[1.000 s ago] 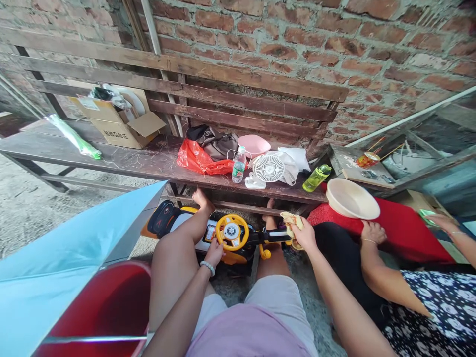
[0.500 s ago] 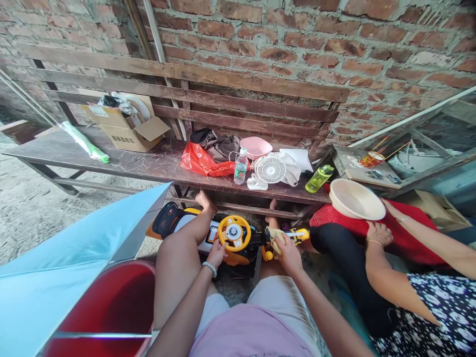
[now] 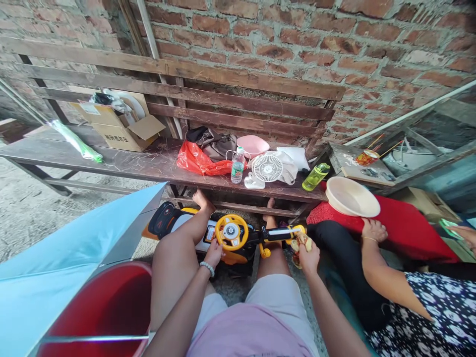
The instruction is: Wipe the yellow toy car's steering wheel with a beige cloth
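Clenched tight, my right hand (image 3: 309, 255) has a yellowish cloth (image 3: 299, 243) bunched in its fist, pressed against the outer end of the white bar (image 3: 278, 232) on the toy car (image 3: 169, 218). Half a second ago that cloth sat further in, toward the steering wheel (image 3: 231, 231), so the wipe has run out to the tip; I'd judge the bar covered. My left hand (image 3: 214, 252), fingers curled, grips the car just under the wheel. Beyond the cloth hand, another person's hand (image 3: 374, 230) rests by a cream bowl (image 3: 351, 197).

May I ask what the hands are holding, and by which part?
Right hand clutches a bunched cloth; left hand touches the toy car below its steering wheel.
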`<action>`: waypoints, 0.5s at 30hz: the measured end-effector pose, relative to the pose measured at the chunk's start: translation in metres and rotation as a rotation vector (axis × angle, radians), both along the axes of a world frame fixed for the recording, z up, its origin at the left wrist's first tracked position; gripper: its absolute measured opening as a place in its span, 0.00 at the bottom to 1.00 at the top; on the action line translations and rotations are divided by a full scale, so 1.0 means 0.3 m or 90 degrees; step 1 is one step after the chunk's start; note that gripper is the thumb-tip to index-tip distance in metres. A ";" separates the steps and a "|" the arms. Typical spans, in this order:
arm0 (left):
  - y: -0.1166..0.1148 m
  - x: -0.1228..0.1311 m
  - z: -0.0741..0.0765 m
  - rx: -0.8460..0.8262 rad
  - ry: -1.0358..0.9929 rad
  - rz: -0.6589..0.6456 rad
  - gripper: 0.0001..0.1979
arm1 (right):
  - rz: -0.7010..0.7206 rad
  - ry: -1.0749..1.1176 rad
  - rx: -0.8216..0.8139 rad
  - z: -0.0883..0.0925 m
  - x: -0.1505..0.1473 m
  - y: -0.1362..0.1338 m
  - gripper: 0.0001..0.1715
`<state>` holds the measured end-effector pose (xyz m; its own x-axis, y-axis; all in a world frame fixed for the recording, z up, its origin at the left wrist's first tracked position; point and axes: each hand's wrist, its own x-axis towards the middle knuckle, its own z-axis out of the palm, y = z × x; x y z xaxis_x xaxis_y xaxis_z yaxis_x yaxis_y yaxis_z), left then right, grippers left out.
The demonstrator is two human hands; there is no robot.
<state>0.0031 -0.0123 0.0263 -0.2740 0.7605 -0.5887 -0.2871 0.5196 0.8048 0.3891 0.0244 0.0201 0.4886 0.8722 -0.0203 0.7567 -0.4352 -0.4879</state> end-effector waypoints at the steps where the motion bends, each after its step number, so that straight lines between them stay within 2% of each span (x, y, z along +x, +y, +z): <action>1: -0.001 0.000 0.001 -0.001 -0.004 0.002 0.18 | 0.023 -0.012 -0.021 0.007 -0.052 0.013 0.34; 2: -0.002 -0.001 0.001 -0.001 -0.007 0.004 0.17 | 0.066 -0.027 -0.069 0.012 -0.108 0.021 0.33; 4: -0.004 -0.001 0.003 -0.005 -0.013 0.004 0.14 | 0.120 -0.041 -0.086 0.015 -0.213 0.019 0.34; 7: -0.004 -0.001 0.004 -0.008 -0.009 -0.004 0.12 | 0.257 -0.084 -0.119 0.021 -0.293 -0.014 0.38; 9: -0.002 0.000 0.004 -0.011 -0.001 -0.006 0.13 | 0.331 -0.078 -0.136 0.034 -0.284 -0.041 0.39; 12: -0.002 0.002 0.004 -0.007 -0.002 0.001 0.15 | 0.442 0.001 -0.138 0.068 -0.225 -0.069 0.40; 15: -0.005 0.003 0.005 0.000 -0.003 -0.003 0.15 | 0.548 0.085 -0.106 0.125 -0.169 -0.042 0.37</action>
